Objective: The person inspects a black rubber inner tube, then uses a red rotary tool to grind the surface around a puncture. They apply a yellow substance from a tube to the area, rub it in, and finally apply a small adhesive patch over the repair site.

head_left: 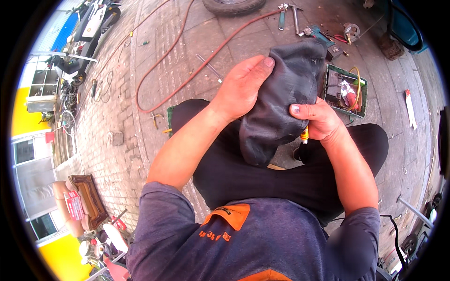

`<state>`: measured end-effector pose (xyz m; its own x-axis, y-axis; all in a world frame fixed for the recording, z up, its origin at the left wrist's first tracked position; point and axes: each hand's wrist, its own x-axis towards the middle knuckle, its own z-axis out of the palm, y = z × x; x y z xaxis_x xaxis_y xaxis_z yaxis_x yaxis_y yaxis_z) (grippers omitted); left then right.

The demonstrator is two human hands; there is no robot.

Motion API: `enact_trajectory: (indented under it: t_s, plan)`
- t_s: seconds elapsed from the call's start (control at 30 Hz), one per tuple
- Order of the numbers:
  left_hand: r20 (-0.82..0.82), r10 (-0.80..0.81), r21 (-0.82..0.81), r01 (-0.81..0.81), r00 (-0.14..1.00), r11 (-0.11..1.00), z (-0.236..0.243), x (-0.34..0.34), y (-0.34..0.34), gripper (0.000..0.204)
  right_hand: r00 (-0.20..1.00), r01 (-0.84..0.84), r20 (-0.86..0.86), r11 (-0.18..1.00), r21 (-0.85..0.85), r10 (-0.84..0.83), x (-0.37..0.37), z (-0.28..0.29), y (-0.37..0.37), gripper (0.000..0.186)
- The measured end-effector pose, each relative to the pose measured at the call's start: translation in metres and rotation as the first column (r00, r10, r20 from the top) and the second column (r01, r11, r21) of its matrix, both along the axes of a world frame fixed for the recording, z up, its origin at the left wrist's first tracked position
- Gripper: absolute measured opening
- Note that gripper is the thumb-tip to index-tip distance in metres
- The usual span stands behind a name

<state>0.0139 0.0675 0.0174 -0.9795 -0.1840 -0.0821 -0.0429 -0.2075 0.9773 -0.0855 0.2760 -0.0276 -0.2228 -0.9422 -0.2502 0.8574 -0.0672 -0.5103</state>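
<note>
I hold a crumpled black rubber inner tube up over my lap. My left hand grips its left side, thumb on top near the upper edge. My right hand is closed on the right side lower down, thumb pressed on the rubber; a small yellow squeeze tube pokes out below its fingers, apparently held with the rubber. The undersides of both hands are partly hidden by the inner tube.
A tool crate stands by my right knee. A tire, wrench, hammer, teal drill and red hose lie ahead on the paving. Scooters and a brown seat are at left.
</note>
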Motion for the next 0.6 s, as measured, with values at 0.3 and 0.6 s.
enact_trajectory:
  t_s: [0.3,0.6]
  plan:
    - [0.022,-0.023,-0.046,0.024,0.999,0.999,-0.009,0.001,-0.005,0.036,0.999,-0.036,0.022,0.999,0.004,0.036,0.002,-0.004,-0.001,0.056]
    - [0.036,-0.028,0.014,0.028,0.999,1.0,-0.013,0.003,-0.009,0.036,0.999,-0.021,-0.04,1.0,0.011,0.022,0.002,-0.006,-0.002,0.058]
